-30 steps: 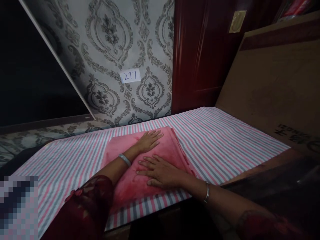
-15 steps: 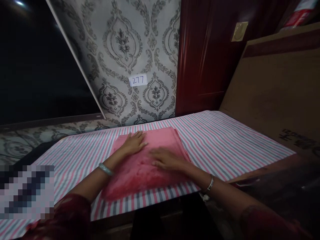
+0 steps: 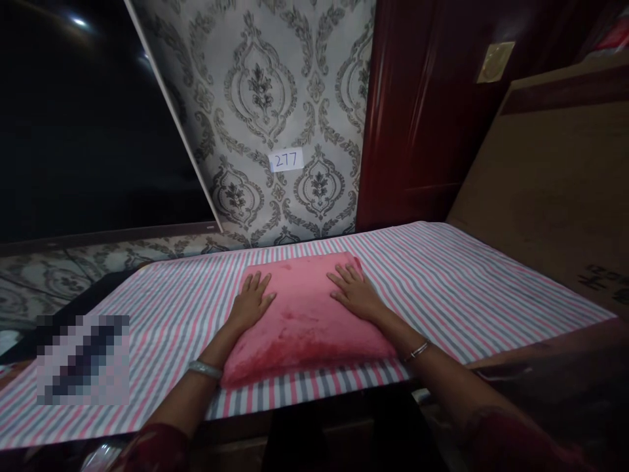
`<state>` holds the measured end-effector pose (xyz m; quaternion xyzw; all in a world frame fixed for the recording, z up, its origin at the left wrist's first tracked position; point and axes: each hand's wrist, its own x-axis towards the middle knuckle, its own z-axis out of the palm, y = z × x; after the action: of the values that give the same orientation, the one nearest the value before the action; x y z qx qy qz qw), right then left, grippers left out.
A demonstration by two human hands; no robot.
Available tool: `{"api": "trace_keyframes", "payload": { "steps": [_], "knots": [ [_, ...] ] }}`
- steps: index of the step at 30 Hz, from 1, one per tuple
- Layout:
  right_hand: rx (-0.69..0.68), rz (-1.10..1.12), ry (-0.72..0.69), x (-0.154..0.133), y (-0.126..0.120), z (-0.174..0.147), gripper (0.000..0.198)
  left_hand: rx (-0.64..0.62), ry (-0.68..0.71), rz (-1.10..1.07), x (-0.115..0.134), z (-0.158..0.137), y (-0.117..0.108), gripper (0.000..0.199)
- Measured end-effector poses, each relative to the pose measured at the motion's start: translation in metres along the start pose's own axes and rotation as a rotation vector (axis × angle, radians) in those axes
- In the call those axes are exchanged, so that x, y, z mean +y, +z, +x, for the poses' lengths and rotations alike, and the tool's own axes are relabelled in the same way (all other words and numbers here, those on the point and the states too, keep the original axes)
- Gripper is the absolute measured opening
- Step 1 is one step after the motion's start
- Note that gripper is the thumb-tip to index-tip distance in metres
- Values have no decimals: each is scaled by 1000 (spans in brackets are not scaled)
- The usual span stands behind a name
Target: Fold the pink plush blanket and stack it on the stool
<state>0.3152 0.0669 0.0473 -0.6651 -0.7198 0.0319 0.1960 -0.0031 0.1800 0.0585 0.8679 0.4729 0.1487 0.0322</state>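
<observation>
A square, pink plush bundle (image 3: 308, 314), soft and slightly puffed, lies on the striped cloth (image 3: 422, 269) in front of me. I cannot tell whether it is a cushion or a folded blanket. Darker red brushed patches show along its near edge. My left hand (image 3: 251, 301) rests flat on its left side, fingers spread. On its far right part lies my right hand (image 3: 356, 292), also flat with the fingers apart. Neither hand grips anything.
A dark television screen (image 3: 93, 124) stands at the left against the patterned wallpaper (image 3: 260, 85). At the right a large cardboard box (image 3: 550, 177) leans beside the dark red door panel (image 3: 417, 118). A paper label (image 3: 286, 159) reads 277. A blurred-out patch (image 3: 83, 360) lies at the left.
My right hand has moved outward from the middle of the pink bundle to its far right side. My left hand has stayed on the left part. The view has shifted slightly left.
</observation>
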Motion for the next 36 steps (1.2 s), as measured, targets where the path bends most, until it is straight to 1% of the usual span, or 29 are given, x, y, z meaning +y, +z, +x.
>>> {"api": "trace_keyframes", "payload": {
  "steps": [2,4,6,7,9,10,12,14,17,19,22,25,29,33,36],
  "knots": [
    [43,119,-31,15,1,-1,56,47,25,-72,-18,-3,-5,59],
    [132,251,-27,37,3,-11,53,144,23,-131,-39,-18,-11,58],
    [253,348,0,63,6,-35,52,254,34,-157,-61,-47,-16,57],
    [304,369,1,75,8,-50,52,295,61,-154,-70,-65,-17,55],
    [341,340,-49,91,11,-82,56,283,174,-86,-83,-99,-17,55],
    [325,304,-93,95,11,-97,60,275,233,-44,-85,-114,-17,59],
    [265,223,-183,92,7,-118,70,239,347,34,-82,-134,-18,70],
    [217,157,-263,82,-1,-127,78,212,436,90,-72,-140,-22,79],
    [192,108,-396,67,-14,-124,86,174,542,141,-57,-134,-30,78],
    [178,94,-461,63,-20,-122,87,159,614,155,-54,-131,-34,75],
    [158,71,-478,65,-20,-126,84,186,692,138,-57,-134,-37,74],
    [161,59,-497,69,-17,-132,82,191,702,118,-59,-143,-37,74],
    [212,58,-583,68,-18,-134,81,238,688,119,-53,-150,-37,75],
    [145,27,-613,60,-28,-135,83,242,699,184,-45,-155,-40,79],
    [141,13,-630,54,-29,-135,76,236,670,200,-43,-158,-41,80]
  ]
}}
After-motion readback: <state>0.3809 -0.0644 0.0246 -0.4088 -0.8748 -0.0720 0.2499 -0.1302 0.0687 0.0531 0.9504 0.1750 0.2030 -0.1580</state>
